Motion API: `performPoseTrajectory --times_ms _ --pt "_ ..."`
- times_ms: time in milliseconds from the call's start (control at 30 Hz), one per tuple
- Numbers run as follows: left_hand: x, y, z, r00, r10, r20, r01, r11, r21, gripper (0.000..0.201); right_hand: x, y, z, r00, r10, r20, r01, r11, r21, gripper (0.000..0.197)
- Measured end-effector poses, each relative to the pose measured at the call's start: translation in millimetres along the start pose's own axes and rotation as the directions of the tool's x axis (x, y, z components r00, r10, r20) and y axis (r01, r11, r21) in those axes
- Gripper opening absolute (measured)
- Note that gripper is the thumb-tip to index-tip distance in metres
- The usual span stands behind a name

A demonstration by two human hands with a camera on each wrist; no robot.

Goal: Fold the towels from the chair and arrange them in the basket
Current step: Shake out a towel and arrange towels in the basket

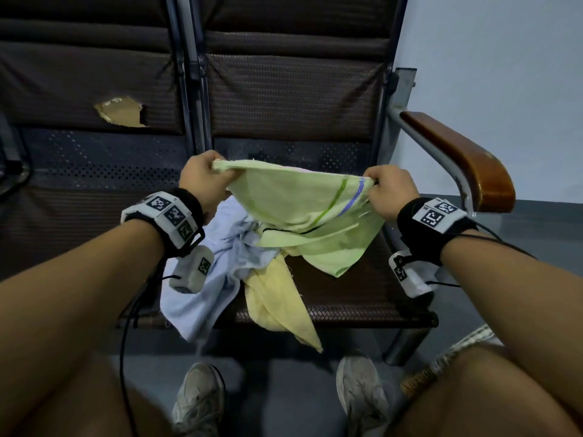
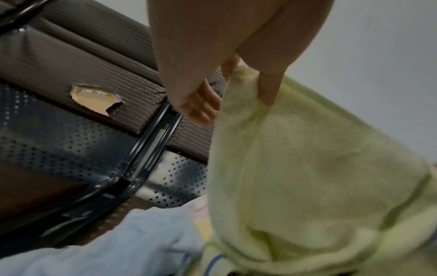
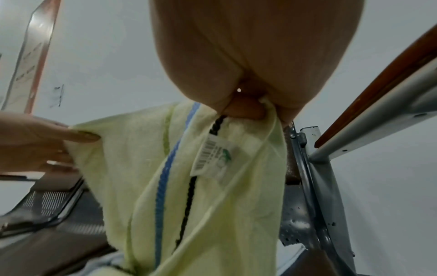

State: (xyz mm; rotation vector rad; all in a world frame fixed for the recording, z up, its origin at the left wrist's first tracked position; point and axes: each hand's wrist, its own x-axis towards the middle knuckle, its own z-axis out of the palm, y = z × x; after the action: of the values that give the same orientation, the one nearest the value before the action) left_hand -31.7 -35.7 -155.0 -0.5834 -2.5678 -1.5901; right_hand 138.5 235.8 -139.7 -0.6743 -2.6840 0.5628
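both hands pinching the green towel [image 1: 296, 203] by its top corners, left hand [image 1: 202, 178], right hand [image 1: 391, 190], top edge stretched left-right, rest hanging onto the chair [image 1: 347, 298]

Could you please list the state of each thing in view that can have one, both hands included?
Green towel: lifted, stretched between both hands, lower part draped on the seat.
Blue towel: crumpled on the seat, unfolded.
Yellow towel: crumpled, hanging over the seat's front edge.
Left hand: grips one towel corner.
Right hand: pinches the striped corner.
Chair back: padding torn, foam showing.
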Motion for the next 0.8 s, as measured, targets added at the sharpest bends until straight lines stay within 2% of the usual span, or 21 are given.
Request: performPoseTrajectory --times_ms 100,167,233,367,433,533,600,700,767,800 --pt "4.7 24.1 -10.6 0.993 -0.059 0.104 0.084 0.963 -0.258 0.031 0.0 -10.0 -23.9 0.997 0.061 -0.053 -0.052 0.986 0.160 0.034" --pt "7.9 43.6 -25.4 0.990 -0.045 0.136 0.086 0.947 -0.310 0.029 2.4 -17.6 -43.9 0.994 0.069 -0.081 -0.046 0.965 0.257 0.035" --pt "11.2 64.1 -41.7 0.986 -0.034 0.166 0.096 0.920 -0.381 0.016 6.6 -25.6 -67.6 0.990 0.096 -0.102 -0.054 0.935 0.351 0.035" --pt "15.6 94.5 -66.4 0.969 -0.048 0.241 0.160 0.867 -0.472 0.028 9.9 -41.2 -107.2 0.995 0.088 -0.054 -0.063 0.930 0.362 0.025" --pt "16.2 105.0 -70.2 0.980 -0.064 0.186 0.149 0.860 -0.489 0.026 4.9 -49.9 -119.3 0.999 0.046 0.009 -0.046 0.939 0.340 0.027" --pt "16.1 116.1 -68.4 0.994 -0.110 0.024 0.107 0.864 -0.492 0.022 3.0 -53.4 -128.6 0.995 0.065 0.077 -0.092 0.903 0.421 0.056" --pt "14.7 122.8 -64.5 0.987 -0.153 -0.057 0.106 0.866 -0.489 0.024 1.9 -61.2 -133.7 0.991 0.102 0.088 -0.132 0.876 0.463 0.064" --pt "8.7 138.2 -53.6 0.960 -0.251 -0.125 0.142 0.818 -0.557 0.022 -1.1 -81.7 -136.2 0.982 0.142 0.127 -0.188 0.827 0.530 0.051" --pt "-0.6 151.7 -41.0 0.961 -0.263 -0.087 0.157 0.776 -0.610 0.023 -6.3 -97.4 -131.5 0.972 0.149 0.180 -0.230 0.749 0.622 0.042" --pt "-7.0 158.4 -33.4 0.973 -0.226 -0.046 0.150 0.771 -0.619 0.021 -9.0 -105.9 -127.6 0.966 0.141 0.216 -0.251 0.710 0.658 0.041"
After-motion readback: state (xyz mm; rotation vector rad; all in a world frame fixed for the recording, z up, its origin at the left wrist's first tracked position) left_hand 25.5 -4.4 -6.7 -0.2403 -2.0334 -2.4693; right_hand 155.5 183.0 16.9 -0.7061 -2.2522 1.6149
